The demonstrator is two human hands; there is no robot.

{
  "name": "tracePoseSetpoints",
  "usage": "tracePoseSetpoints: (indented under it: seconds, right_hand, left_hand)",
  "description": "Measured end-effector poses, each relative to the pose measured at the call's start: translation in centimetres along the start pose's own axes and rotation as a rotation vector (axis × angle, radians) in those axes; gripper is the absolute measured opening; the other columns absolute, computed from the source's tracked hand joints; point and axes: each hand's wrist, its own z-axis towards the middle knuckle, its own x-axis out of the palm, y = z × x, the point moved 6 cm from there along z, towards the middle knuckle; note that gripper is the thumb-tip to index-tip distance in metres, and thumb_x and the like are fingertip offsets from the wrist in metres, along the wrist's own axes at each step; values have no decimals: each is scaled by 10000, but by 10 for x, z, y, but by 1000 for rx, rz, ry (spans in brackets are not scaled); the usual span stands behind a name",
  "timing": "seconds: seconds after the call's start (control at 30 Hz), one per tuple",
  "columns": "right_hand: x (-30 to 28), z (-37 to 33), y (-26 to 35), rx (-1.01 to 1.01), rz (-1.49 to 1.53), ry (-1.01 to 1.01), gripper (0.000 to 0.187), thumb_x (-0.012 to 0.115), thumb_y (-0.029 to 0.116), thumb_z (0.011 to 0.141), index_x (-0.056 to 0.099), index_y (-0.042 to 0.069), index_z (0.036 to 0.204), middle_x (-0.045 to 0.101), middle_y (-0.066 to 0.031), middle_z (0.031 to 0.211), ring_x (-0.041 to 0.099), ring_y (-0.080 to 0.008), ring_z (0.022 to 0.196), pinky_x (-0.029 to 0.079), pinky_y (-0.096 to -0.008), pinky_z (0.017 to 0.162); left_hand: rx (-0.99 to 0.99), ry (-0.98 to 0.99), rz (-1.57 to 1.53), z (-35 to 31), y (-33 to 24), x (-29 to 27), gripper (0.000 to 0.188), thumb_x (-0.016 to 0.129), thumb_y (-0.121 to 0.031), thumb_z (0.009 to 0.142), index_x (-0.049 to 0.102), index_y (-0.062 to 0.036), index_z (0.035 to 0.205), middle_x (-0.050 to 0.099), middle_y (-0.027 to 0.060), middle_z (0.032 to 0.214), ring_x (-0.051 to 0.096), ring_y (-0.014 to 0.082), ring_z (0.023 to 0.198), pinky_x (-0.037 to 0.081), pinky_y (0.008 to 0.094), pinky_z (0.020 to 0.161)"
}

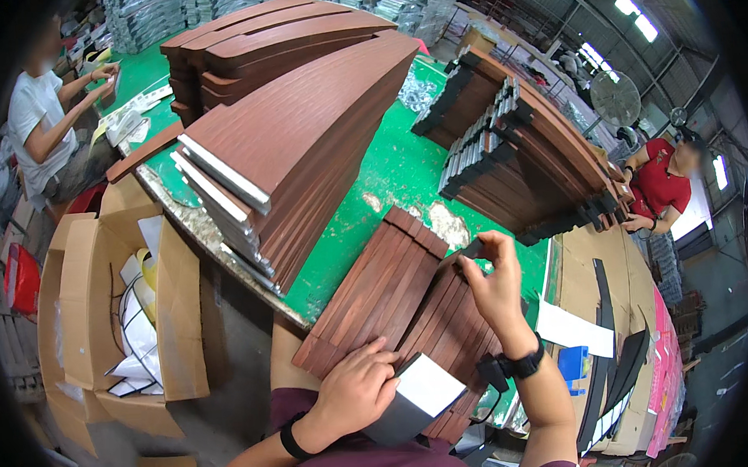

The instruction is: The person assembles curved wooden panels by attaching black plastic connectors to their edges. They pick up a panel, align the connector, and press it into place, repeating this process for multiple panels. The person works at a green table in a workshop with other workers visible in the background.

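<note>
My right hand (495, 282) is closed in a pinch on a small dark flat piece (472, 248) just above the slats. Under it lie two side-by-side stacks of short reddish-brown wooden slats, a left stack (376, 288) and a right stack (457, 313). My left hand (360, 393) rests with fingers extended across the near end of the left stack. Its thumb side touches a dark block (390, 416) with a white top face, which leans close to my body; whether it grips the block is unclear.
Tall stacks of curved brown panels (302, 111) stand on the green table (400, 153); more panels (525, 156) are at right. An open cardboard box (181, 317) sits at left. Black strips (622, 373) and a blue object (573, 362) lie right. Two people work nearby.
</note>
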Motion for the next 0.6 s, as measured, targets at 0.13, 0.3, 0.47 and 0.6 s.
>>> tracePoseSetpoints:
  seconds: [0.13, 0.3, 0.47, 0.6]
  right_hand:
    - [25, 9, -51, 79, 2, 112, 409, 800, 24, 844, 603, 5, 1203, 665, -122, 1276, 662, -211, 1118, 525, -343, 973]
    - [37, 9, -55, -59, -178, 170, 431, 843, 88, 817, 637, 15, 1189, 687, -138, 1245, 670, -247, 1102, 518, -360, 980]
    - [38, 12, -42, 198, -121, 260, 431, 847, 111, 817, 661, 4, 1190, 721, -130, 1103, 673, -226, 1022, 520, -342, 923]
    - [37, 13, -44, 184, -136, 255, 439, 858, 125, 808, 670, 0, 1185, 724, -127, 1066, 677, -217, 981, 531, -336, 885]
  left_hand:
    - [7, 29, 119, 1, 1, 7, 143, 722, -144, 867, 637, -49, 931, 717, 128, 1163, 643, 372, 1233, 525, 459, 997]
    - [16, 69, 152, 3, 0, 6, 149, 696, -159, 907, 623, -32, 935, 709, 139, 1169, 635, 342, 1248, 521, 425, 1002]
    - [10, 66, 163, 4, 0, 3, 153, 699, -165, 903, 623, -34, 924, 711, 138, 1161, 642, 339, 1240, 527, 415, 1001]
    - [14, 57, 163, 7, -2, 1, 149, 700, -162, 899, 622, -36, 914, 714, 137, 1154, 647, 337, 1234, 533, 408, 1000]
